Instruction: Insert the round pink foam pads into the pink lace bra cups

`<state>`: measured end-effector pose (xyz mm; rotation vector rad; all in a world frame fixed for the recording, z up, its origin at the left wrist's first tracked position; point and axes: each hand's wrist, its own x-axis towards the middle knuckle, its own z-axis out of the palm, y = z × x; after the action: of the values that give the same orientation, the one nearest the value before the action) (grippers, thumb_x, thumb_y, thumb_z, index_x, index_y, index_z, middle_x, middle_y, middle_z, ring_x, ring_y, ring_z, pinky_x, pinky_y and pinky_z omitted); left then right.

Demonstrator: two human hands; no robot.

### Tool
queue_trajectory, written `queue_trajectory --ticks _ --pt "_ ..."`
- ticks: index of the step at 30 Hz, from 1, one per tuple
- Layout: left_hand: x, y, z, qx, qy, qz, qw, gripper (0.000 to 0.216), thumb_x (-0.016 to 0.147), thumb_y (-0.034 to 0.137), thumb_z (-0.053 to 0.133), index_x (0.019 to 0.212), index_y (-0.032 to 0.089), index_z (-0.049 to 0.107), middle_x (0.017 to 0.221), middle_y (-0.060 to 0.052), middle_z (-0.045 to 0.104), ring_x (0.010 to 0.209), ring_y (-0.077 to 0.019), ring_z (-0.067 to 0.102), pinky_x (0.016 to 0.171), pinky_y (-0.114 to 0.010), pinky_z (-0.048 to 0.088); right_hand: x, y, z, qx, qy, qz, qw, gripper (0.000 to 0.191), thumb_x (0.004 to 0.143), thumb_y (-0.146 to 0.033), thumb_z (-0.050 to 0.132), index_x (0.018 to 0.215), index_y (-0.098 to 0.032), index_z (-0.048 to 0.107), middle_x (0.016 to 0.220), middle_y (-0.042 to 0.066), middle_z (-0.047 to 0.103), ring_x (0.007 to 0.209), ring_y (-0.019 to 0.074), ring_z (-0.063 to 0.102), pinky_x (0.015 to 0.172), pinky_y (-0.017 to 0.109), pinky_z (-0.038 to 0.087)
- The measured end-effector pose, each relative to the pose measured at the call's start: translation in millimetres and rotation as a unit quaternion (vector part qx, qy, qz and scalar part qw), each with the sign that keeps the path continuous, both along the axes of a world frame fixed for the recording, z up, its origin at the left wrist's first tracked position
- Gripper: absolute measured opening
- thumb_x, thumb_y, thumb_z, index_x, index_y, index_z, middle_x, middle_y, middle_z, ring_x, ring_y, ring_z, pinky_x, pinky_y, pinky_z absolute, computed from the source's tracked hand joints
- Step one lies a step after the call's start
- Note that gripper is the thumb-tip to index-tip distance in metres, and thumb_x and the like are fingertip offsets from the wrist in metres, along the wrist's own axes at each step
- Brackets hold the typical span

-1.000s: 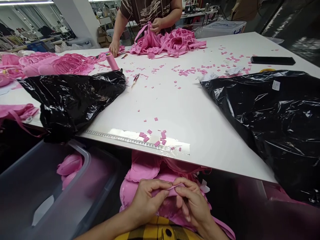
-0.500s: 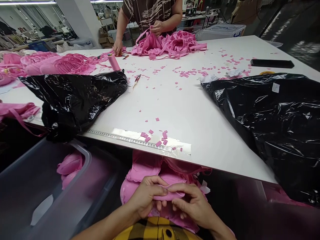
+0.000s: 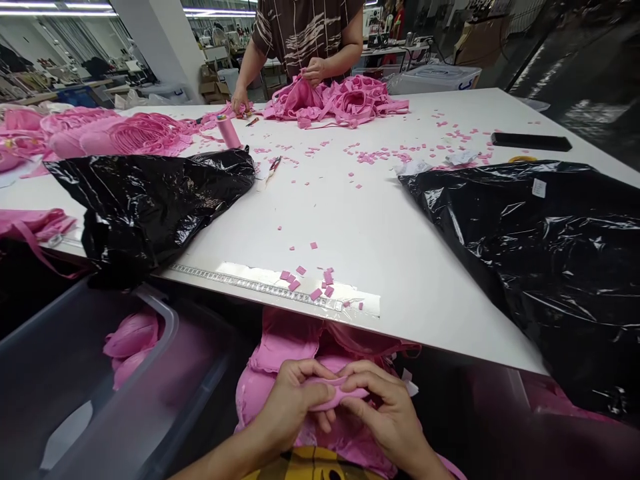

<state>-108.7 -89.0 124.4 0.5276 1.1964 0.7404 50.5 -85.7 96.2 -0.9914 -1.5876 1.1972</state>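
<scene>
My left hand [image 3: 290,400] and my right hand [image 3: 393,410] meet low in front of me, just below the table edge. Pinched between their thumbs and fingers is a folded, padded edge of a pink bra [image 3: 331,395]. More pink bras [image 3: 285,347] lie bunched on my lap, behind and under both hands, partly hidden by the tabletop. How the held part joins the rest cannot be made out.
Black plastic bags [image 3: 165,200] [image 3: 550,247] lie on the white table [image 3: 370,247]. A tape measure [image 3: 250,285] and pink scraps [image 3: 293,285] line its near edge. Left, a clear bin [image 3: 170,327] holds pink cups [image 3: 133,337]. Opposite, a person [image 3: 310,40] handles pink garments [image 3: 345,100].
My right hand's fingers have closed in nearer my left on the pink bra, and its padded edge is folded thicker. The view has tilted up slightly.
</scene>
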Motion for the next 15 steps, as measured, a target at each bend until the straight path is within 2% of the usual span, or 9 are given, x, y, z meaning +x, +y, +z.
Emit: queue_trajectory --ticks 3,6,10,12,15 --pt "-2 -1 0.7 0.048 0.039 -0.025 0.998 0.025 0.060 0.031 0.071 0.071 0.010 0.063 0.042 0.000 0.059 0.033 -0.0100 0.051 0.037 -0.019 0.038 -7 -4 0.8 -0.015 0.034 -0.043 0.998 0.002 0.075 -0.024 0.067 0.074 -0.022 0.066 0.074 0.003 0.064 0.073 0.0176 0.062 0.066 0.028 0.051" --pt "-3 -4 -1.4 0.073 0.052 -0.038 0.995 0.026 0.063 0.034 0.070 0.073 0.011 0.065 0.044 0.001 0.058 0.036 -0.0102 0.052 0.040 -0.020 0.042 -11 -8 -3.5 -0.033 0.065 -0.061 0.995 0.002 0.075 -0.023 0.067 0.074 -0.022 0.065 0.073 0.002 0.063 0.073 0.0170 0.060 0.066 0.028 0.050" --pt "-4 -9 -2.5 0.093 0.096 -0.059 0.989 0.023 0.069 0.034 0.066 0.078 0.013 0.068 0.050 0.000 0.060 0.038 -0.0106 0.052 0.041 -0.023 0.045 -11 -12 -10.2 -0.093 0.123 -0.083 0.985 0.013 0.071 -0.022 0.070 0.077 -0.021 0.059 0.075 0.002 0.062 0.071 0.0158 0.060 0.064 0.026 0.051" --pt "-5 -10 0.3 0.147 0.154 -0.073 0.974 0.018 0.067 0.029 0.068 0.079 0.016 0.069 0.065 -0.003 0.068 0.049 -0.0142 0.060 0.050 -0.025 0.050 -11 -12 -10.9 -0.103 0.129 -0.082 0.983 0.013 0.071 -0.022 0.070 0.077 -0.020 0.058 0.075 0.002 0.062 0.071 0.0159 0.060 0.064 0.026 0.051" --pt "-6 -9 5.5 0.277 0.229 -0.105 0.927 0.012 0.067 0.020 0.070 0.079 0.019 0.071 0.081 -0.005 0.072 0.074 -0.0196 0.066 0.071 -0.028 0.052 -13 -9 -9.3 -0.108 0.144 -0.070 0.981 0.010 0.070 -0.021 0.070 0.073 -0.019 0.060 0.073 0.003 0.063 0.071 0.0162 0.061 0.066 0.027 0.052"
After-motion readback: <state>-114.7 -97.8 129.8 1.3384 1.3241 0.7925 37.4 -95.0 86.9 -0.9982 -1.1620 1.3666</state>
